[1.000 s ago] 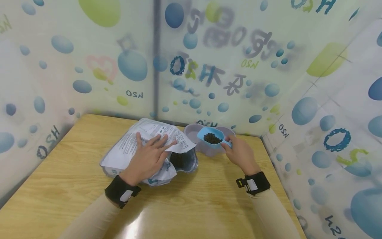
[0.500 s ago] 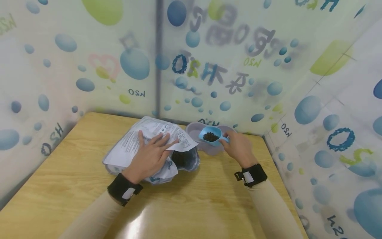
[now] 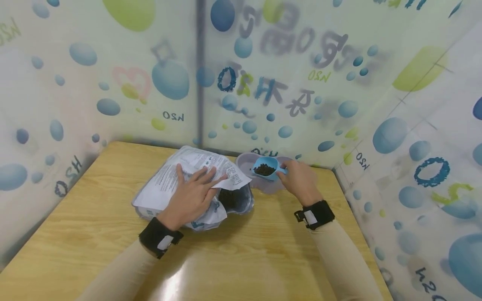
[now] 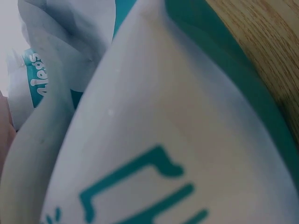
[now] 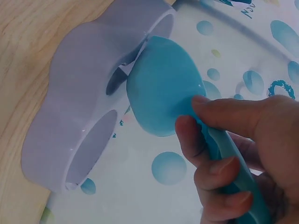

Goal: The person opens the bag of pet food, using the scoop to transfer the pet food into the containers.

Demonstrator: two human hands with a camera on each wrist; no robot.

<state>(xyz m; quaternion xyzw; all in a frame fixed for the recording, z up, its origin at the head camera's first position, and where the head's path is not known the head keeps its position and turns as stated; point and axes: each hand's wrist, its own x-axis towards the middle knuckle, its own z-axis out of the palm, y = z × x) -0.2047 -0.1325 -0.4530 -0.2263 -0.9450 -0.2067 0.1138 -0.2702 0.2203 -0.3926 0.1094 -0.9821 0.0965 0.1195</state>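
My left hand (image 3: 192, 198) rests with spread fingers on a white printed bag (image 3: 158, 186), whose mouth faces right with dark contents inside. Teal lettering on the bag (image 4: 121, 116) fills most of the left wrist view. With curled fingers, my right hand (image 3: 301, 180) grips the handle of a light-blue scoop (image 5: 163, 88). Brown pellets (image 3: 265, 169) lie in the scoop, which is over a lavender pet bowl (image 3: 245, 160) with rounded compartments. From the right wrist, the scoop's underside shows close to the rim of the bowl (image 5: 77, 88). A tiny dark speck shows by the scoop's left lip.
The wooden table (image 3: 241, 259) stands in a corner. Patterned sheeting (image 3: 150, 121) rises behind it and along both sides. The bowl sits near the table's back edge, right of the bag.
My right hand has brought the scoop slightly left and farther back over the bowl, and the pellets lie nearer its left lip. The left hand keeps its place on the bag.
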